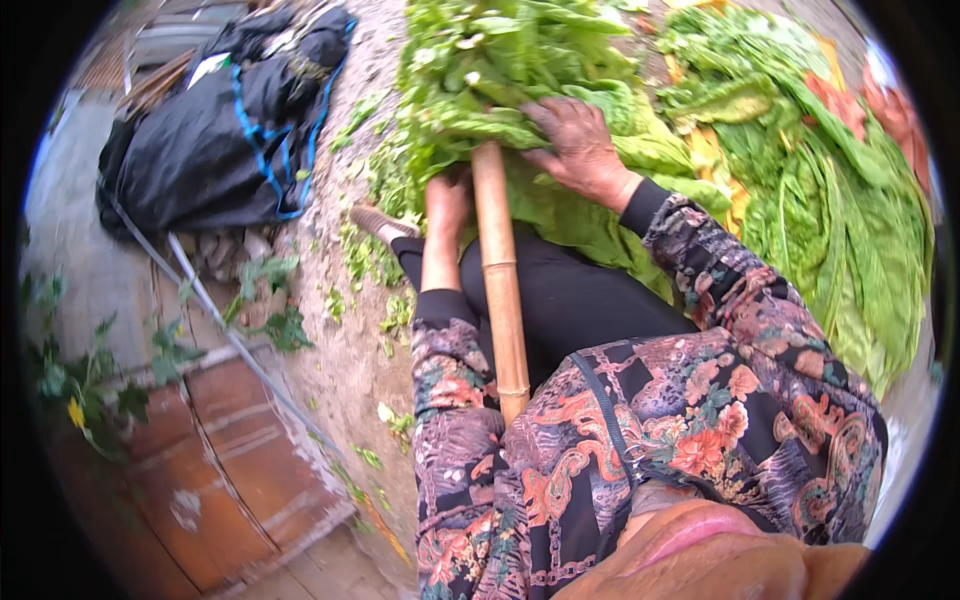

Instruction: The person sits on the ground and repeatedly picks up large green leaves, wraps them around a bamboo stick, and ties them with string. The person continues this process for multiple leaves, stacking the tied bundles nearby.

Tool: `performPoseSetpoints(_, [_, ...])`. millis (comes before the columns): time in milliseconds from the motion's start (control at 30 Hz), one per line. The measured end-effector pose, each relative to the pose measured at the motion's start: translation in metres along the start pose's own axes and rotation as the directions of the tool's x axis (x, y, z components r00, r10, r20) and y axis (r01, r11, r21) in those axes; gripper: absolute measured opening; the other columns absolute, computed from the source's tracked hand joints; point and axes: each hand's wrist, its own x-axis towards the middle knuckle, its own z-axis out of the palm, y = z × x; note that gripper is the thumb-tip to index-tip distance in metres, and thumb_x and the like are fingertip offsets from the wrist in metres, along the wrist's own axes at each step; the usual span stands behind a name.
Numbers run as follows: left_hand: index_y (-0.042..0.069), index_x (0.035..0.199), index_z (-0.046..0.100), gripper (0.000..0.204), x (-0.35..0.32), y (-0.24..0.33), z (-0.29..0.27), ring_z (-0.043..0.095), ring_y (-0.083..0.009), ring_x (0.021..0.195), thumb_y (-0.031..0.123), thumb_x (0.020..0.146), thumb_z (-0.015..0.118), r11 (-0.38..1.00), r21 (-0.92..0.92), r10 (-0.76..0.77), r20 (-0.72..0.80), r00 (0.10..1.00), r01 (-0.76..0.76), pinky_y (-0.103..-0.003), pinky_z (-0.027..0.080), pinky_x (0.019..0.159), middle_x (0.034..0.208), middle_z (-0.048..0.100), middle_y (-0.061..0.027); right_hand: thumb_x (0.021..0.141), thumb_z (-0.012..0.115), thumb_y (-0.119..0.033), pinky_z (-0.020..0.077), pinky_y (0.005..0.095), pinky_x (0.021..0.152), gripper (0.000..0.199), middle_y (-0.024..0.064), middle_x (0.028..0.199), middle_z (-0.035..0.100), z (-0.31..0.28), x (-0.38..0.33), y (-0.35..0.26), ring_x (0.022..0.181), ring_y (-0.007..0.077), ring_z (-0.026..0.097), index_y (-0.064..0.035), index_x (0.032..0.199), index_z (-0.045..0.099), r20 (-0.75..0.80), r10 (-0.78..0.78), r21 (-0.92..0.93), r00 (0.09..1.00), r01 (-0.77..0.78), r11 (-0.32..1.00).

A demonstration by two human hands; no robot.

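Crinkled green leaves (500, 70) under both hands, over smooth bamboo pole (500, 290).

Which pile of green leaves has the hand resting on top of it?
The leaf pile at the bamboo pole's top end; the right hand presses it. The pile on the right lies untouched.

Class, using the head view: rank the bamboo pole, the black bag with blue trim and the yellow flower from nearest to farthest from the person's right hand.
From the right hand:
1. Bamboo pole, just to its left.
2. Black bag with blue trim, on the ground at upper left.
3. Yellow flower, far lower left.
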Motion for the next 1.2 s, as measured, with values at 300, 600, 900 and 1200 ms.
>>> performPoseSetpoints(300, [-0.006,0.119,0.050,0.035,-0.002,0.067,0.029,0.057,-0.0156,0.091,0.008,0.088,0.056,0.977,-0.062,-0.202,0.054,0.978,0.205,-0.029,0.047,0.077,0.112,0.057,-0.0100,0.079,0.059,-0.057,0.0124,0.0539,0.109,0.096,0.0272,0.148,0.007,0.092,-0.039,0.038,0.134,0.0510,0.009,-0.0183,0.147,0.003,0.269,0.317,0.489,0.909,-0.413,0.768])
performPoseSetpoints(600, [-0.002,0.089,0.060,0.011,-0.085,0.150,-0.052,0.034,-0.0011,0.043,0.008,0.090,0.054,0.918,-0.272,-0.283,0.059,0.957,0.288,-0.015,0.021,0.038,0.059,0.049,0.0021,0.081,0.066,-0.038,0.0417,0.0391,0.099,0.066,0.0138,0.132,0.047,-0.148,-0.146,0.249,0.119,0.0271,0.048,-0.0140,0.135,0.037,-0.274,0.665,-0.213,0.695,-0.718,0.663])
performPoseSetpoints(900, [-0.003,0.092,0.062,0.015,-0.071,0.177,0.037,0.045,-0.0054,0.053,0.006,0.092,0.050,0.950,0.287,0.111,0.072,0.991,-0.127,-0.020,0.035,0.049,0.062,0.052,0.0000,0.077,0.055,-0.022,0.0430,0.0452,0.091,0.052,0.0284,0.109,0.058,-0.285,-0.342,0.353,0.106,0.0398,0.055,-0.0041,0.125,0.048,-0.209,0.976,-0.545,0.067,-0.837,-0.059])
performPoseSetpoints(1200, [-0.003,0.094,0.062,0.014,-0.060,0.153,0.028,0.044,-0.0054,0.055,0.005,0.092,0.050,0.983,0.139,0.109,0.100,0.989,-0.122,-0.019,0.035,0.050,0.067,0.053,-0.0005,0.074,0.067,-0.052,0.0416,0.0358,0.092,0.074,0.0207,0.115,0.059,-0.316,-0.327,0.300,0.107,0.0319,0.056,0.0020,0.121,0.052,-0.248,0.958,-0.160,0.141,-0.982,0.102])
